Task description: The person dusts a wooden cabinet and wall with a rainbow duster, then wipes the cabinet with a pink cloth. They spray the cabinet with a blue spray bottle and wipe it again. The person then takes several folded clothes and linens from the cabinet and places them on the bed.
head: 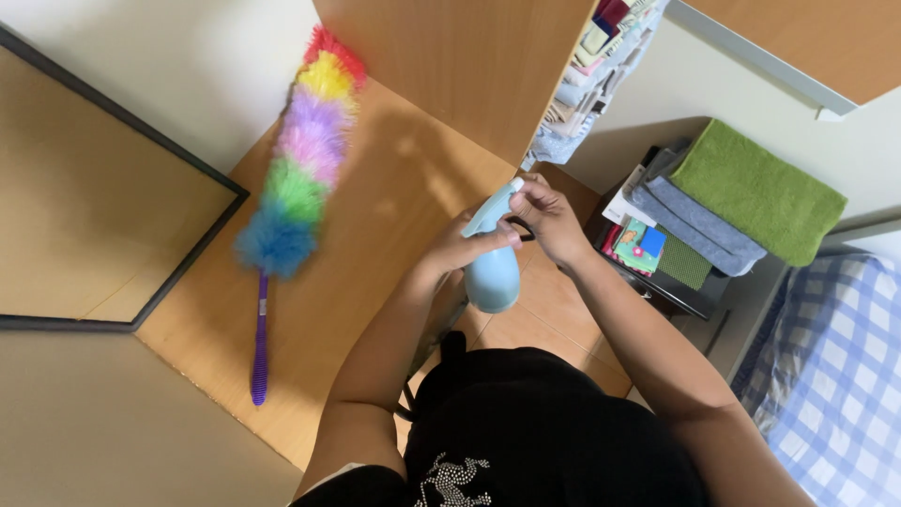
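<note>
Bottle: a pale blue spray bottle [492,272] held in the air in front of the person's chest, above the tiled floor [549,319] and just off the edge of the wooden desk [375,244]; it stands roughly upright with the nozzle tipped toward the desk.
Feel: likely light, hard plastic with a smooth, rounded belly that could slip in a damp palm; any liquid inside cannot be seen, so its weight is a guess.
Grip spot: the narrow neck under the spray head looks the surest place to hold, since the belly is wide and slick.
Left hand [460,249]: wraps the neck and upper body from the desk side, fingers curled close together around it, wrist bent back, forearm rising from the lower left.
Right hand [549,221]: sits at the spray head, fingertips pinching the top near the trigger, thumb side toward the nozzle; forearm runs in from the lower right, elbow out.
Duster: a rainbow feather duster [296,169] with a purple handle lies flat on the desk, well apart from both hands.
Towels: a green towel [760,188] and a grey one [694,221] are folded on a low shelf at the right, beside a blue checked bed [835,376].
</note>
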